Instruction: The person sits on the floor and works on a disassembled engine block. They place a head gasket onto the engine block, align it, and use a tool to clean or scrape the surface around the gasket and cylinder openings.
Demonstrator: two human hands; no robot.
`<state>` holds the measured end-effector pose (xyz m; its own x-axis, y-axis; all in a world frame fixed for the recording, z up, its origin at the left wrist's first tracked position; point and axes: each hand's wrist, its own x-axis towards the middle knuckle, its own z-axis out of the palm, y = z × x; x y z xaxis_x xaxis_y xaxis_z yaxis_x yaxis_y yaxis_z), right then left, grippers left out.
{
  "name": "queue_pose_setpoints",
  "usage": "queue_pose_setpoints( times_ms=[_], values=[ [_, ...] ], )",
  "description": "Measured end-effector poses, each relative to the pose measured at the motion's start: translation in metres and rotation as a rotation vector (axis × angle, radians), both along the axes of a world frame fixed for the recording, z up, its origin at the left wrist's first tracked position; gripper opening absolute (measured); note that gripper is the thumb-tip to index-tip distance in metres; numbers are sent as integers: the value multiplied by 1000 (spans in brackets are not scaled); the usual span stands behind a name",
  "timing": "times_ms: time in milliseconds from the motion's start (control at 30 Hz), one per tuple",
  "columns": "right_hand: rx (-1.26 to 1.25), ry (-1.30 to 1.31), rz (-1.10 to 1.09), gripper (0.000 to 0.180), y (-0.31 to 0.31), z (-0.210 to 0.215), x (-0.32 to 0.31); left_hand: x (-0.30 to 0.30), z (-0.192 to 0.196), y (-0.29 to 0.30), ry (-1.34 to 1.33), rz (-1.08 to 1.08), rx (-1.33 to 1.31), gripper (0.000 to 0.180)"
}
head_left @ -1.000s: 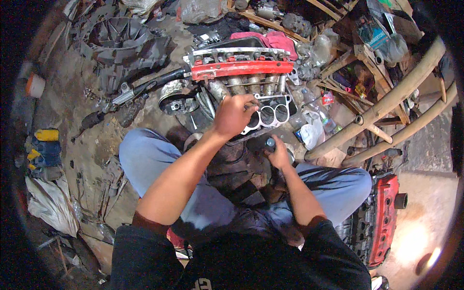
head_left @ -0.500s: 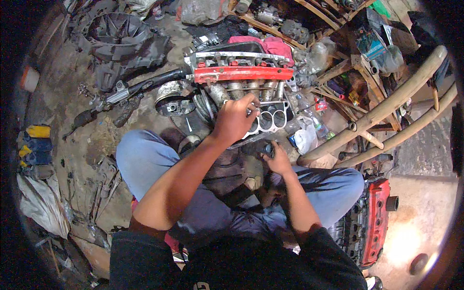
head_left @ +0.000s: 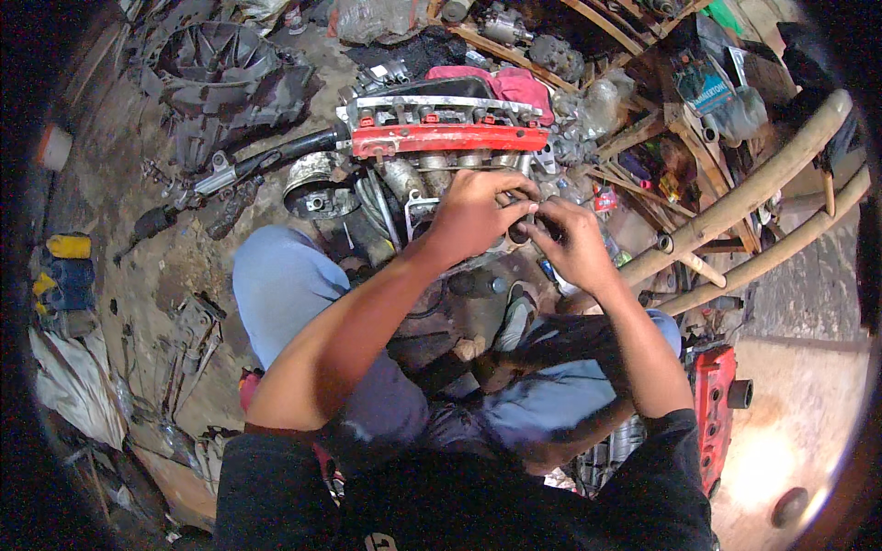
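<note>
Left hand (head_left: 473, 216): our fingers pinched on a small dark part (head_left: 521, 230) | Right hand (head_left: 571, 243): our fingertips clamped on the same part | Location: part held between both hands, just below the red engine assembly (head_left: 448, 138), above our knees.

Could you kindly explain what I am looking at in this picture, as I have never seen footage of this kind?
The view comes from a fisheye camera on a person's head, looking down, so straight edges bend. The person sits on a dirt floor among car parts. Their left hand and right hand meet over a small dark part, too hidden to identify. Just beyond lies a red engine cover with metal pipes beneath. A black housing lies at upper left, and wooden poles cross at right.
</note>
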<state>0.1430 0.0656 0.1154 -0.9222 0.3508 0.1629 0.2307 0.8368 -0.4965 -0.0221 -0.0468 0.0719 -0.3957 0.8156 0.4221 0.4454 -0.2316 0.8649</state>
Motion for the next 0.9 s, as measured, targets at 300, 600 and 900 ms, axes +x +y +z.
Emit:
queue_pose_setpoints(
  times_ms=[300,600,900],
  values=[
    [-55,-154,-193,15,78,-26,17,-29,-20,27,59,177,-199,24],
    [-171,-97,-338,32,108,-81,26,-33,-74,33,366,40,-484,27],
    [-34,-136,-116,36,103,-72,11,-26,-102,42,468,69,-492,39]
  ],
)
